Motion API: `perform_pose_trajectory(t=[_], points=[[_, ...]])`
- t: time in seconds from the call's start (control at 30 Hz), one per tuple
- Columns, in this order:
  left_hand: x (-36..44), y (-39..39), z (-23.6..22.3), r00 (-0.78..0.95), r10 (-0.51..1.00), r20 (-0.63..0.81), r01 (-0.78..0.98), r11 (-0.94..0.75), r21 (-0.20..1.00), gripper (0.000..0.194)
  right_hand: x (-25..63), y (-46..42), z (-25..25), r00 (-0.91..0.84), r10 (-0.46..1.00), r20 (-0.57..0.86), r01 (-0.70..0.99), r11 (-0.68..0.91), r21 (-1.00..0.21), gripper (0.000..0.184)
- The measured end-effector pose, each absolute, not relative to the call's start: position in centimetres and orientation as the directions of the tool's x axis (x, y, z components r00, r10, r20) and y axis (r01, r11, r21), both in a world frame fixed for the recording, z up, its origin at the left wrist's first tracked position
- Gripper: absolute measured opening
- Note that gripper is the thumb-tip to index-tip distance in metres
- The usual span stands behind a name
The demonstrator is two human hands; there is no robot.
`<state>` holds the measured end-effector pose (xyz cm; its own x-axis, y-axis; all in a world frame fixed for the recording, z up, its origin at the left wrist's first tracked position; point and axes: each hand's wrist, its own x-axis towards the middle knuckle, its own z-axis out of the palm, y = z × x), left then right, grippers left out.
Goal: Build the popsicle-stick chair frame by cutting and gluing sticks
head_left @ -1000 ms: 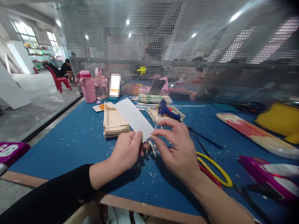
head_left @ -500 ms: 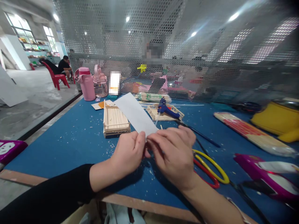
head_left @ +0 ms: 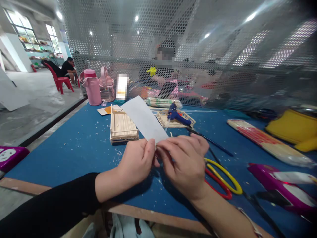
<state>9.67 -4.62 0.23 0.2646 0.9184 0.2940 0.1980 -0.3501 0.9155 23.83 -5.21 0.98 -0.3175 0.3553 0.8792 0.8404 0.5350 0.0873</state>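
A strip of white paper (head_left: 146, 119) slants up and to the left from between my two hands. My left hand (head_left: 137, 162) is closed, its thumb and fingers pinching the paper's near end. Beside it my right hand (head_left: 184, 165) is also closed on that same end, with fingertips touching near the left thumb. The pinched edge itself is hidden by my fingers. Just beyond the left hand stands a small frame of wooden sticks (head_left: 123, 127), partly covered by the paper. A blue glue gun (head_left: 177, 115) rests on a second stick frame (head_left: 162, 120) behind the paper.
Scissors with yellow and red handles (head_left: 232, 180) lie by my right wrist. Packaged sticks (head_left: 267, 142), a purple device (head_left: 279, 188) and a yellow item (head_left: 292, 127) are at right. A pink flask (head_left: 92, 87) and a bottle (head_left: 106, 87) stand before a perforated metal screen (head_left: 119, 36).
My hands and the paper keep nearly the same hold and position. The view shifts slightly. Behind the screen, another person's hand now shows near the yellow star shape.
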Motion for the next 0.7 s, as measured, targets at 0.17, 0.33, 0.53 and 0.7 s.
perform_pose_trajectory(t=[0.17, 0.33, 0.53, 0.7], points=[[9.61, -4.66, 0.33, 0.259, 0.917, 0.303, 0.206, -0.359, 0.910, 0.049, 23.64, -5.38, 0.87, -0.320, 0.359, 0.877, 0.829, 0.554, 0.075, 0.007], [9.58, -4.72, 0.47, 0.254, 0.921, 0.296, 0.160, -0.342, 0.926, 0.048, 23.63, -5.45, 0.91, -0.291, 0.355, 0.888, 0.834, 0.549, 0.053, 0.006], [9.71, -4.72, 0.35, 0.248, 0.920, 0.304, 0.161, -0.349, 0.923, 0.049, 23.80, -5.34, 0.89, -0.305, 0.332, 0.892, 0.847, 0.522, 0.095, 0.006], [9.69, -4.65, 0.33, 0.227, 0.910, 0.348, 0.206, -0.394, 0.896, 0.049, 23.68, -5.35, 0.75, -0.330, 0.331, 0.884, 0.827, 0.552, 0.102, 0.007]])
